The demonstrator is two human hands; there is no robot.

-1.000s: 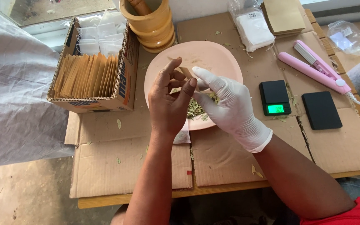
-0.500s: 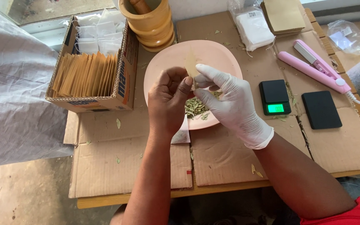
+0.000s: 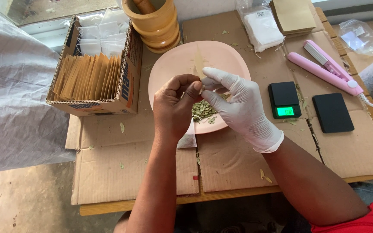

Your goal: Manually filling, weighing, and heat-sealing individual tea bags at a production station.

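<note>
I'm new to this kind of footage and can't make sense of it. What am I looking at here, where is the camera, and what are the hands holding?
The camera sits on a person's head and looks down, so both arms reach in from the bottom. There is no machine. The left hand is bare; the right hand wears a white glove. Together they pinch a small tan paper packet above a pink plate that holds dried green leaves. The surface is a table covered with flattened cardboard. On it stand a cardboard box of tan packets, a wooden mortar, a small digital scale with a lit display, a black lid and a pink heat sealer.
</note>
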